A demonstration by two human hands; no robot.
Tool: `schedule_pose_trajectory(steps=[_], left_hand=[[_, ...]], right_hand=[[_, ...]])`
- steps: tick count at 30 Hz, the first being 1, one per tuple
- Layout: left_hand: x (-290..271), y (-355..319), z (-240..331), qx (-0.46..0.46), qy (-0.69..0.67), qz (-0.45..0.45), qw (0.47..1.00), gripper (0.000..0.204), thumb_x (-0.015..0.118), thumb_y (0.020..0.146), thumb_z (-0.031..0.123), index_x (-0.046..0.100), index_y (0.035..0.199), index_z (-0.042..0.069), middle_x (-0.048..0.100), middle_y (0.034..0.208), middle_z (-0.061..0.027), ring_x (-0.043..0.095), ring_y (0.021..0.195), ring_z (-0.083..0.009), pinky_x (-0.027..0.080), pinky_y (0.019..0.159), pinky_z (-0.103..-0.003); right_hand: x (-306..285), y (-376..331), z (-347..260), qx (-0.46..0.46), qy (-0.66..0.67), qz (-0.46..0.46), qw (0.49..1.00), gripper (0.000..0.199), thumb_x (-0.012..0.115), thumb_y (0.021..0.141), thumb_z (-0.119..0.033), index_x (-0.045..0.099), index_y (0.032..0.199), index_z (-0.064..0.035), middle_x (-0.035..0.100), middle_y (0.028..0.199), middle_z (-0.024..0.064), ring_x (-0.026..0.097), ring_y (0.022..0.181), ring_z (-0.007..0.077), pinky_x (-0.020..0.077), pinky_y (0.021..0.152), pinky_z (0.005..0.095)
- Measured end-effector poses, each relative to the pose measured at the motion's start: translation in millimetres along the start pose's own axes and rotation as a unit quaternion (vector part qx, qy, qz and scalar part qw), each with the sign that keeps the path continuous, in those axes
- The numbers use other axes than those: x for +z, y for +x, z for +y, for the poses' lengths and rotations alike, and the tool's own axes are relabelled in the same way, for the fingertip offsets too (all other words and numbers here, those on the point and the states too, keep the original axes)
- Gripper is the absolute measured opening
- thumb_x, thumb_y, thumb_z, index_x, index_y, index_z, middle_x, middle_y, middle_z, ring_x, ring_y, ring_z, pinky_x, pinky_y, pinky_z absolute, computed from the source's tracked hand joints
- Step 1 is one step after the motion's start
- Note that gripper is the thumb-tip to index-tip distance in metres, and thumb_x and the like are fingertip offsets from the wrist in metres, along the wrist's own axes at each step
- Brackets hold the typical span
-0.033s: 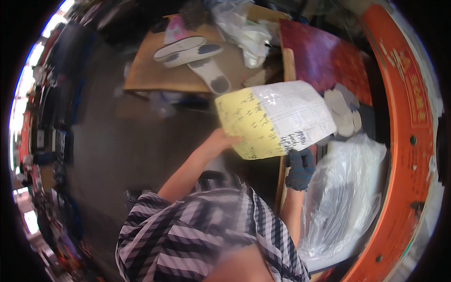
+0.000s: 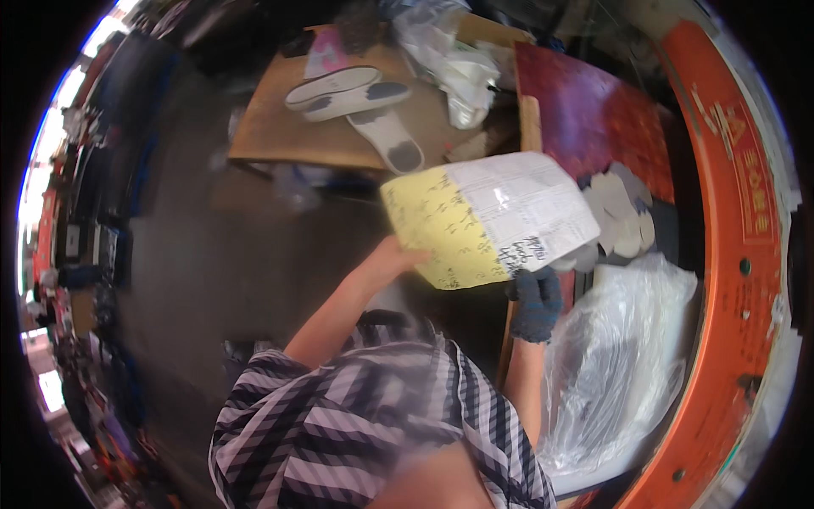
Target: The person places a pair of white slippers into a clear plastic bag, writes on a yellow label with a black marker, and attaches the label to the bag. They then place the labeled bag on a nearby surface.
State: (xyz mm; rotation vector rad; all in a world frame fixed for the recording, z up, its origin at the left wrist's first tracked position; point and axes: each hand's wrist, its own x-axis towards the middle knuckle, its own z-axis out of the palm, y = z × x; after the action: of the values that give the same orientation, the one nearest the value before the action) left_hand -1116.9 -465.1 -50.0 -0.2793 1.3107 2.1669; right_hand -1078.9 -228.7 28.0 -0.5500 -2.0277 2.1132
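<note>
Both of my hands hold up a sheet of paper [image 2: 519, 208], with a yellow left part covered in handwriting and a glossy white right part with printed lines and dark handwriting. My left hand [image 2: 392, 261] is bare and pinches the yellow part at its lower left edge, thumb lying on top. At the lower right edge, my right hand [image 2: 536, 304], in a dark grey knitted glove, grips the paper; some of its fingertips are hidden. Just beyond the right end of the paper lie several pale, insole-shaped pieces [image 2: 623, 216].
A wooden table [image 2: 263, 140] stands ahead, bearing pale insoles with grey patches [image 2: 392, 140] and crumpled plastic bags [image 2: 462, 81]. To the right are a dark red board [image 2: 585, 110], a clear plastic bag [image 2: 615, 365] beside my right forearm, and an orange machine beam [image 2: 721, 254].
The paper has shifted slightly left relative to the table, uncovering more of the pale pieces at its right end. Both hands keep their hold, and the whole view has turned a little.
</note>
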Motion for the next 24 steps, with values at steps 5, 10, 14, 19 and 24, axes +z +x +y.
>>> schedule_pose_trajectory(steps=[5,10,14,19,24], left_hand=[[-98,-22,27,0.037,-0.022,0.117,0.992,0.039,0.058,0.083,-0.003,0.053,0.121,-0.001,0.059,0.117,-0.0115,0.059,0.105,-0.0232,0.048,0.088,-0.034],[-210,-34,98,0.114,-0.069,0.214,0.968,0.045,0.052,0.079,-0.011,0.051,0.123,-0.001,0.058,0.119,-0.0099,0.058,0.106,-0.0216,0.048,0.087,-0.033],[-315,-28,176,0.176,0.109,0.422,0.882,0.041,0.053,0.082,-0.009,0.051,0.122,-0.002,0.057,0.117,-0.0076,0.055,0.104,-0.0171,0.046,0.089,-0.031],[-410,-18,223,0.314,-0.007,0.367,0.876,0.039,0.054,0.087,-0.004,0.049,0.125,0.003,0.054,0.120,-0.0064,0.053,0.108,-0.0169,0.043,0.095,-0.034],[-439,15,176,0.177,-0.272,0.471,0.820,0.039,0.057,0.086,-0.001,0.048,0.123,0.006,0.056,0.118,-0.0069,0.055,0.108,-0.0183,0.050,0.089,-0.034]], right_hand=[[111,40,17,0.057,-0.040,-0.130,0.989,0.018,0.064,0.080,-0.005,0.052,0.067,-0.0034,0.052,0.065,0.0017,0.048,0.063,0.0082,0.0395,0.058,0.0242],[275,84,20,-0.016,-0.066,-0.281,0.957,0.015,0.062,0.083,-0.007,0.054,0.070,-0.0062,0.054,0.063,0.0006,0.047,0.057,0.0070,0.0382,0.055,0.0224],[434,124,10,-0.090,-0.066,-0.370,0.922,0.015,0.063,0.082,-0.014,0.058,0.072,-0.0038,0.055,0.065,0.0027,0.049,0.061,0.0103,0.0423,0.058,0.0280],[572,155,37,0.120,0.080,-0.409,0.901,0.011,0.062,0.083,-0.013,0.057,0.084,-0.0022,0.056,0.066,0.0032,0.052,0.059,0.0114,0.0425,0.055,0.0252],[590,169,121,-0.180,-0.329,-0.283,0.883,0.021,0.059,0.082,-0.021,0.061,0.094,-0.0038,0.062,0.072,0.0115,0.060,0.067,0.0280,0.0482,0.062,0.0367]])
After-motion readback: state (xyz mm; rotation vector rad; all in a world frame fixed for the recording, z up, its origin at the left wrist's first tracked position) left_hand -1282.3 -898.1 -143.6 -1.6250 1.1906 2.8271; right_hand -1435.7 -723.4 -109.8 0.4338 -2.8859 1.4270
